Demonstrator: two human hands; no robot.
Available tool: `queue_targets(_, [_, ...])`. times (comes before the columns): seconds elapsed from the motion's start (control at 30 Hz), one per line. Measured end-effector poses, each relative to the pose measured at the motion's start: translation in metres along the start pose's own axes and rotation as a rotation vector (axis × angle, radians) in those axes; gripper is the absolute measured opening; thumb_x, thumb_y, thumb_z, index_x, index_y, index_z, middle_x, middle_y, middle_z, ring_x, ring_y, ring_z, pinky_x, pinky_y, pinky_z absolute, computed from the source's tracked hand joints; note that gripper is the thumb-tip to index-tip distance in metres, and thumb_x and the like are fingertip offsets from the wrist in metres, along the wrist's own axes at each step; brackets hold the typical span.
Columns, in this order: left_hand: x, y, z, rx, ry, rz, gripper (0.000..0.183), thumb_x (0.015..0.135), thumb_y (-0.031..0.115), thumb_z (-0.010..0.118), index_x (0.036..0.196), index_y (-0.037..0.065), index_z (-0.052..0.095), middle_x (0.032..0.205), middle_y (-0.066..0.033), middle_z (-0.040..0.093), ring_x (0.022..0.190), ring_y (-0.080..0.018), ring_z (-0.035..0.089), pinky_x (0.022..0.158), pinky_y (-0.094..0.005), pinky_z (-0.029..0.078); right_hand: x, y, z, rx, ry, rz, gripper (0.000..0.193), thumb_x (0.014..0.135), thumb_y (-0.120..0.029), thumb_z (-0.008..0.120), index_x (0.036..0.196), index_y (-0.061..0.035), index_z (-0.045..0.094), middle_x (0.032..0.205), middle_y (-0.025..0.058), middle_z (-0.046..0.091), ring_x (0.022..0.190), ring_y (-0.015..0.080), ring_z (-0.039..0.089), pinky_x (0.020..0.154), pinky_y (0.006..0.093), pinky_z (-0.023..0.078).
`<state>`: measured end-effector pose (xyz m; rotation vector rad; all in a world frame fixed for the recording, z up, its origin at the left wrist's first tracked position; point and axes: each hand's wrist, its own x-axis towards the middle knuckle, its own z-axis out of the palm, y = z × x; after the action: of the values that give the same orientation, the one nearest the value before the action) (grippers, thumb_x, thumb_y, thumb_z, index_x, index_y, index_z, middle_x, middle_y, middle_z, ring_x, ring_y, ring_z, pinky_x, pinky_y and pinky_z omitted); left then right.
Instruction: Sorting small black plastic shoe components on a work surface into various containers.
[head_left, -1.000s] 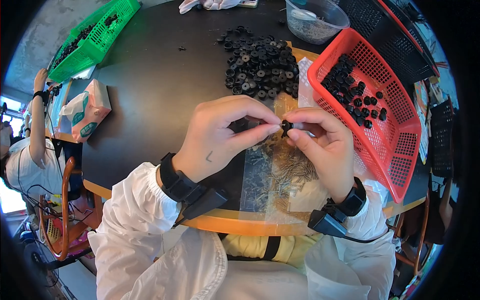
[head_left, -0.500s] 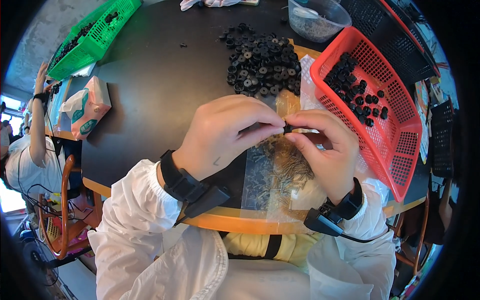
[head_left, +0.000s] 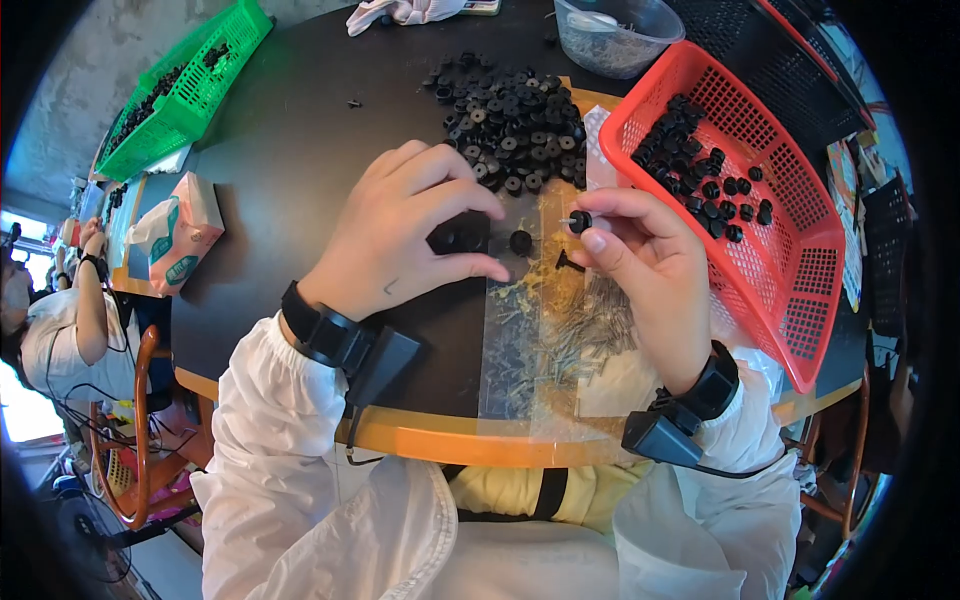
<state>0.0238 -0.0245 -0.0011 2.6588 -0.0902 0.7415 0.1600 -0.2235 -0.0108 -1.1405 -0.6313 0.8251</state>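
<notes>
Between the thumb and finger of my right hand is a small black knob, with a thin metal pin sticking out of its left side. Just below it shows another small dark piece, and whether the hand touches that one I cannot tell. My left hand is open, its thumb and fingers spread apart above the table. One loose black cap lies just right of its fingertips. Beyond both hands is a heap of black round parts. Thin metal screws lie scattered on clear plastic near me.
A red basket holding black knobs stands at the right. A clear tub is at the far side, with black crates beside it. On the left are a tissue pack, a green basket and another person.
My hands have come apart. The left opened and moved left; the right keeps the black knob, its metal pin now showing. The other person's arm at the left has lowered.
</notes>
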Motion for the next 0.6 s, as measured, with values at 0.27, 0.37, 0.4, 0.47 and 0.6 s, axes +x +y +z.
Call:
queue_targets(0.27, [-0.007,-0.012,-0.01,-0.007,-0.194,-0.059,0.03,0.066,0.02,0.083,0.089,0.01,0.068,0.09,-0.0019,0.06,0.086,-0.0232,0.055,0.077,-0.0337,0.043,-0.001,0.005,0.0,-0.123,-0.095,-0.087,0.029,0.083,0.009,0.066,0.11,-0.0002,0.062,0.107,0.0038,0.061,0.102,0.0104,0.057,0.087,0.0251,0.052])
queue_targets(0.37, [-0.005,-0.01,-0.007,-0.054,-0.156,-0.028,0.027,0.069,0.014,0.08,0.092,0.009,0.068,0.093,-0.0029,0.061,0.091,-0.0237,0.057,0.08,-0.0341,0.045,-0.001,0.002,0.002,-0.124,-0.095,-0.044,0.028,0.082,0.008,0.067,0.109,-0.0004,0.062,0.106,0.0032,0.061,0.1,0.0098,0.058,0.086,0.0245,0.052])
queue_targets(0.4, [-0.003,-0.008,-0.006,-0.092,-0.112,0.005,0.026,0.071,0.011,0.078,0.095,0.009,0.068,0.095,-0.0036,0.062,0.093,-0.0239,0.058,0.082,-0.0344,0.046,-0.002,0.001,0.003,-0.135,-0.083,-0.028,0.027,0.082,0.007,0.068,0.108,-0.0002,0.062,0.104,0.003,0.061,0.099,0.0095,0.059,0.086,0.0244,0.052])
queue_targets(0.47, [-0.005,0.0,0.003,-0.194,-0.087,-0.026,0.027,0.072,0.008,0.077,0.097,0.007,0.067,0.098,-0.0047,0.063,0.096,-0.0242,0.059,0.083,-0.0343,0.047,-0.004,0.0,0.005,-0.182,-0.087,-0.037,0.026,0.082,0.006,0.068,0.106,-0.0001,0.063,0.103,0.0033,0.061,0.097,0.0095,0.06,0.085,0.0245,0.052])
queue_targets(0.6, [-0.008,0.016,0.017,-0.426,-0.018,-0.007,0.027,0.08,0.004,0.072,0.106,0.003,0.065,0.103,-0.0092,0.062,0.096,-0.0233,0.06,0.083,-0.033,0.048,-0.005,0.0,0.009,-0.286,-0.069,-0.11,0.021,0.081,0.004,0.071,0.101,0.0003,0.066,0.098,0.004,0.062,0.09,0.0103,0.063,0.082,0.0253,0.054])
